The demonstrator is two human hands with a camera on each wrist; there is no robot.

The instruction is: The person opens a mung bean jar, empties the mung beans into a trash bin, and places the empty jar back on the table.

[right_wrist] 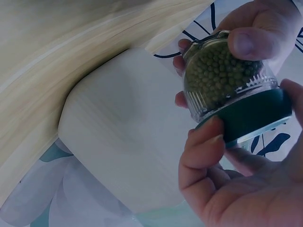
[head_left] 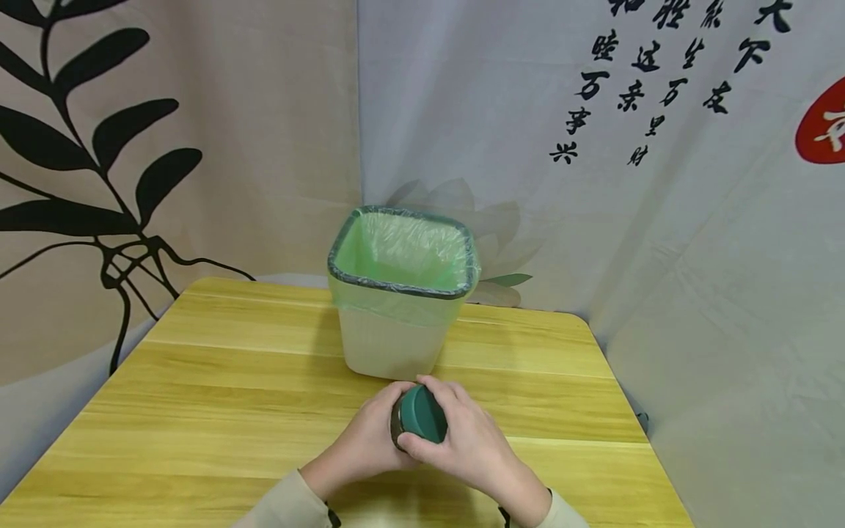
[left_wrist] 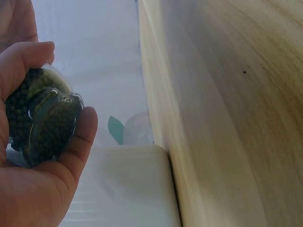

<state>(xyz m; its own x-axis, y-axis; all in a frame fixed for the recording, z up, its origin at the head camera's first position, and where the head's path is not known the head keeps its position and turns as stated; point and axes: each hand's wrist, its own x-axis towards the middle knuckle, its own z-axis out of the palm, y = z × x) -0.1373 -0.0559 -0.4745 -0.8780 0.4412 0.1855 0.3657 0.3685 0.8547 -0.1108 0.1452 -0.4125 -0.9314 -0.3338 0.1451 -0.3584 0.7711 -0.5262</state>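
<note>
Both hands hold a small clear jar [right_wrist: 220,73] filled with round green beans, above the table in front of the bin. My left hand [head_left: 370,436] grips the glass body, its thumb and fingers wrapped round the sides. On the green lid [head_left: 422,414], the right hand [head_left: 475,440] has its thumb and fingers closed round the rim. The lid sits on the jar, which is tilted in the right wrist view. From the left wrist view, the jar's glass base [left_wrist: 52,125] shows between the fingers, with dark beans behind it.
A pale bin [head_left: 392,341] with a dark rim and a green plastic liner [head_left: 403,253] stands just beyond the hands. It rests on a yellow wood-grain table [head_left: 218,411]. Behind the table hang printed cloth sheets [head_left: 277,139] with black leaves and writing.
</note>
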